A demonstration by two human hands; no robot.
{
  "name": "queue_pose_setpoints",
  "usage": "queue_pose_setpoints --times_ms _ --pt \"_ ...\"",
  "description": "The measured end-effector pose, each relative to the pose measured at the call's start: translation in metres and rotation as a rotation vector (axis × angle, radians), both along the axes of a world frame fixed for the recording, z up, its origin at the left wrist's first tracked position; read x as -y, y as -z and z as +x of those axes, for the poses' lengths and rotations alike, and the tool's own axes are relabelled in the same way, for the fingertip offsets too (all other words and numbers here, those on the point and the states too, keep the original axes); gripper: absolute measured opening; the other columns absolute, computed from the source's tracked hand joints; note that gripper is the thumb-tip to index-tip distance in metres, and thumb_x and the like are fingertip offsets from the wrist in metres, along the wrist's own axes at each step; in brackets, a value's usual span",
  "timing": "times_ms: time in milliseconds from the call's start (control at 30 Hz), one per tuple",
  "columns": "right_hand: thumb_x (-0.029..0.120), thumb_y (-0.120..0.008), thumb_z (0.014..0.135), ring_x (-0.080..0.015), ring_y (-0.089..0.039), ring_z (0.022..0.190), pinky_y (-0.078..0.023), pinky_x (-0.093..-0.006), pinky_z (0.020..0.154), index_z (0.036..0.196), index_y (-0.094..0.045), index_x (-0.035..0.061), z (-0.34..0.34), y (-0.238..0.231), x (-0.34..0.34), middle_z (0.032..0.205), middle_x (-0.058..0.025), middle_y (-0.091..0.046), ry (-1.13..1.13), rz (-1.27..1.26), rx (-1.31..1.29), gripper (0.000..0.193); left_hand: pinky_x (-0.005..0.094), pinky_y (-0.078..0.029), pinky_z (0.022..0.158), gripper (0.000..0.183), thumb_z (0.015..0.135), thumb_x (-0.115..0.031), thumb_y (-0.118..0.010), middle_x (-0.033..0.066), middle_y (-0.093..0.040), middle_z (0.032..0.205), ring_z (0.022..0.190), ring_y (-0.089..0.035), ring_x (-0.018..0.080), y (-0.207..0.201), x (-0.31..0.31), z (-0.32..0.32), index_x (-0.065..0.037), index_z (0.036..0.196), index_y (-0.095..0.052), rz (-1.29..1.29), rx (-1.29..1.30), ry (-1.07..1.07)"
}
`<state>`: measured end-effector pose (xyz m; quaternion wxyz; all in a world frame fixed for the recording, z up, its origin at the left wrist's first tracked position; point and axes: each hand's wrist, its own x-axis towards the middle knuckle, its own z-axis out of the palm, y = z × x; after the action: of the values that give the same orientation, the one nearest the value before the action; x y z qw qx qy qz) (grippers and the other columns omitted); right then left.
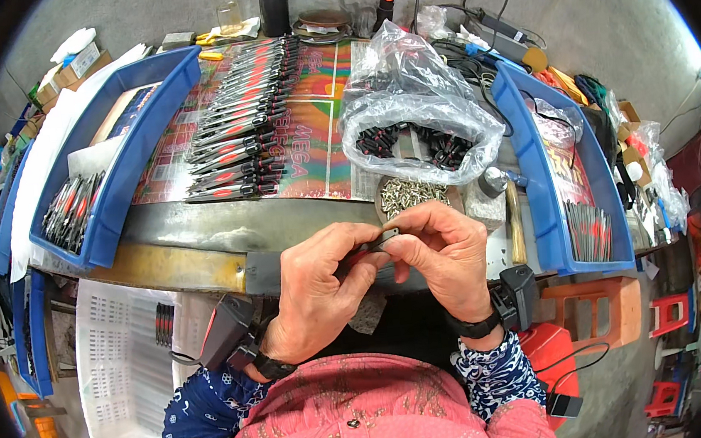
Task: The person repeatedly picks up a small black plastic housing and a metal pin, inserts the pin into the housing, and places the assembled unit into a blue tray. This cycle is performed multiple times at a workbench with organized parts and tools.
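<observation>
My left hand (322,276) and my right hand (443,252) meet just past the table's front edge. Thumbs and fingertips of both pinch a small dark metal piece (385,238); its near end shows, and the fingers cover most of the rest. A hint of red shows beside it, under the left fingers. Just beyond the hands sits a round dish of small silvery metal parts (411,194). Behind that, an open clear plastic bag (419,100) holds many black and red pieces. A long row of slim black and red tools (241,112) lies on a printed sheet to the left.
Blue trays stand left (105,250) and right (565,238), both holding slim dark pieces. A wooden handle (515,225) lies beside the right tray. A white plastic basket (124,389) stands below on the left, an orange stool (617,312) on the right. Cables hang at the back.
</observation>
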<state>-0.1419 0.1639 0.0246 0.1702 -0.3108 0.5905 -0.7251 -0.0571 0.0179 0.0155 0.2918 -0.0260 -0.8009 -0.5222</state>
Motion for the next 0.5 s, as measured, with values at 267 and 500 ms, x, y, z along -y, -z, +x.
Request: queue_pose_setpoints --times_ms 267,500 --pt "0.007 -0.067 0.086 -0.0166 -0.063 0.068 -0.048 -0.0273 0.061 0.091 -0.07 -0.0003 -0.067 -0.025 -0.015 0.078 -0.0084 -0.067 0.266 0.547 -0.695 0.01 0.0267 -0.048 0.061 0.02 0.078 0.001 -0.072 0.0106 -0.064 0.078 0.065 -0.061 0.0178 0.005 0.017 0.003 0.001 0.097 -0.067 -0.106 0.026 -0.028" --pt "0.012 -0.066 0.079 -0.0335 -0.055 0.083 -0.043 -0.0427 0.074 0.082 -0.07 0.0047 -0.125 -0.011 -0.003 0.078 -0.0117 -0.06 0.334 0.806 -1.173 0.008 0.0319 -0.051 0.06 0.021 0.077 -0.002 -0.074 0.014 -0.065 0.083 0.067 -0.064 0.0264 0.005 0.026 0.008 0.0 0.097 -0.066 -0.137 0.095 -0.024"
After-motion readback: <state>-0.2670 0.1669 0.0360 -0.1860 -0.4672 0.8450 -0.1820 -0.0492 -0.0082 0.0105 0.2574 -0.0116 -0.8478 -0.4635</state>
